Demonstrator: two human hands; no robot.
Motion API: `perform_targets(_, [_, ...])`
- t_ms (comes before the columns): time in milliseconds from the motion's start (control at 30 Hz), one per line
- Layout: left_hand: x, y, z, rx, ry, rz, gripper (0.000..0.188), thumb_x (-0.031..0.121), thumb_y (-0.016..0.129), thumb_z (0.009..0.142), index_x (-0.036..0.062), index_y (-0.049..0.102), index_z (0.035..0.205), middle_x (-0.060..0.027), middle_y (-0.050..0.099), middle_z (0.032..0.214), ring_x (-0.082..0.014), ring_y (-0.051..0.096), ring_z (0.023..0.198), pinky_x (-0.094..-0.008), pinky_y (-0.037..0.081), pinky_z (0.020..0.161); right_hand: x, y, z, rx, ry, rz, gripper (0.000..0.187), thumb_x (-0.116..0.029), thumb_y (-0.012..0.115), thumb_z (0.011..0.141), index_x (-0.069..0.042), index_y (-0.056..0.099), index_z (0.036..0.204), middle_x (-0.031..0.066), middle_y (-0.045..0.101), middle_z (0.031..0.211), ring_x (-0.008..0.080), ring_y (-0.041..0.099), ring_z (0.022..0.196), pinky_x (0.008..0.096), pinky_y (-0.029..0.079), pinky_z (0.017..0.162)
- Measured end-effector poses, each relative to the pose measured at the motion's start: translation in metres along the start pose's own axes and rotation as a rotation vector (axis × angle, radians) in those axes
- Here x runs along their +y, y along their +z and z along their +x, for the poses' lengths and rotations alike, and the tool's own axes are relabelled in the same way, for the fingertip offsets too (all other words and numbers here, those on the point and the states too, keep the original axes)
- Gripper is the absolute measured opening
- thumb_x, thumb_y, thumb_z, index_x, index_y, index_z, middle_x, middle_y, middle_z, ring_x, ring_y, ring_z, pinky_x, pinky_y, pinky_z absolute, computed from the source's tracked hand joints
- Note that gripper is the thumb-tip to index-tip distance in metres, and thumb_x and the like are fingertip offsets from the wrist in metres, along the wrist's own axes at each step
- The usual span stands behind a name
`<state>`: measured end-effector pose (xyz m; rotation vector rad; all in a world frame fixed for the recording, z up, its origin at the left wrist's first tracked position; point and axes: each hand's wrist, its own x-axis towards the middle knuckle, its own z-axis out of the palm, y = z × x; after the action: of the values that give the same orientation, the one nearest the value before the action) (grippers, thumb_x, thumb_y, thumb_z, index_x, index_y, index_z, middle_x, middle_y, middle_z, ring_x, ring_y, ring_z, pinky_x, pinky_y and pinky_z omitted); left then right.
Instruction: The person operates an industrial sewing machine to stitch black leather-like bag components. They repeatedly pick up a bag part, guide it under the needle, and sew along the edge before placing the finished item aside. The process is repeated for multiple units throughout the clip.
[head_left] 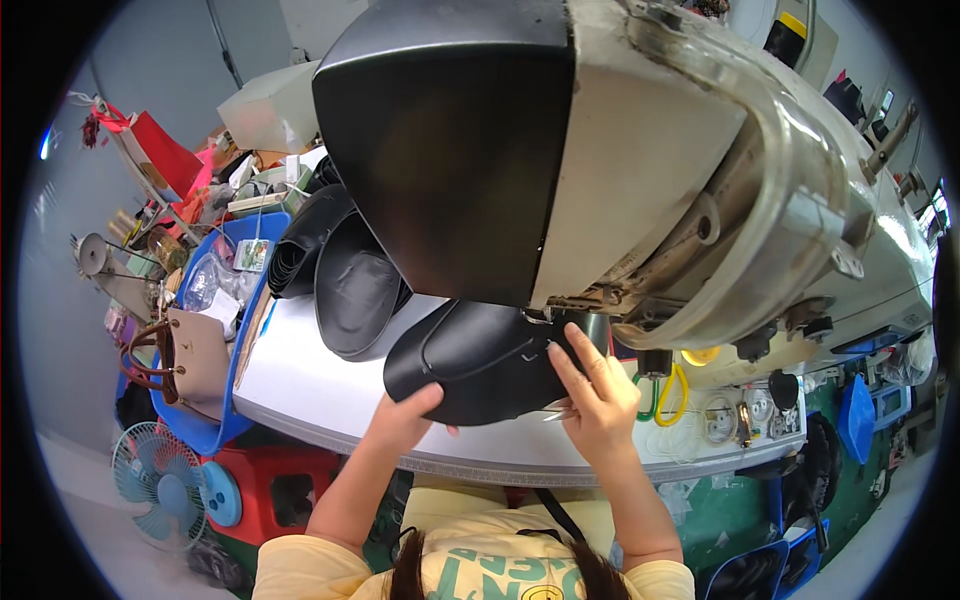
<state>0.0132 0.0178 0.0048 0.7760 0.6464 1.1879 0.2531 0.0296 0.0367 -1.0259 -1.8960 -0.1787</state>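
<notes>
Centre: black workpiece (460, 355), leather-like sheet, smooth, satin with soft highlights; real hide or synthetic, cannot tell. Left of centre: stacked black pieces (360, 290), similar finish, faintly creased. Top centre: machine cover (450, 170), smooth, black, low sheen; metal or plastic unclear. Upper right: machine body (640, 130), cream, smooth, paint-like; metal linkage (695, 225) dull and stained. Desk (290, 375): smooth white top. Lower left: fan (172, 495), stool (250, 490) and tub (232, 427), all plastic-looking. Bottom centre: yellow shirt (480, 550), matt cloth.
</notes>
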Motion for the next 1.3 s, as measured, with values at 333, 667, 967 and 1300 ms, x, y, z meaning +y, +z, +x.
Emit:
perform_targets(333, [-0.028,0.024,-0.021,0.054,0.013,0.025,0.047,0.022,0.061,0.085,-0.0035,0.045,0.122,-0.0193,0.064,0.091,-0.0275,0.064,0.066,-0.0317,0.05,0.047,0.011,-0.015,0.004,-0.13,0.09,0.047,0.063,0.013,0.055,0.053,-0.012,0.068,0.109,0.0074,0.061,0.122,0.0231,0.058,0.077,0.027,0.048,0.059])
perform_targets(667, [-0.078,0.066,-0.047,0.118,0.035,0.225,0.024,0.018,0.048,0.097,-0.0036,0.058,0.098,-0.0097,0.065,0.073,-0.0143,0.058,0.06,-0.0266,0.048,0.057,0.046,-0.015,0.004,-0.212,0.185,0.253,0.066,0.021,0.044,0.061,-0.013,0.067,0.112,0.0116,0.063,0.114,0.0279,0.061,0.102,0.0336,0.048,0.086])
perform_targets(967, [-0.083,0.08,-0.048,0.145,-0.034,0.315,0.038,0.026,0.047,0.098,0.001,0.064,0.074,-0.0049,0.065,0.069,-0.0092,0.053,0.059,-0.0228,0.045,0.056,0.099,0.001,-0.026,-0.457,-0.305,-0.621,0.011,0.003,0.059,0.076,-0.002,0.062,0.085,0.0102,0.061,0.081,0.0229,0.056,0.071,0.0288,0.046,0.065])
perform_targets(1300, [-0.091,0.081,-0.048,0.103,0.007,0.319,0.038,0.026,0.047,0.098,0.0009,0.064,0.075,-0.0042,0.064,0.068,-0.009,0.052,0.058,-0.0231,0.044,0.055,0.065,-0.013,-0.006,-0.08,0.178,0.193,0.009,0.005,0.053,0.07,-0.005,0.053,0.068,0.0098,0.051,0.063,0.0263,0.05,0.056,0.0316,0.041,0.052])
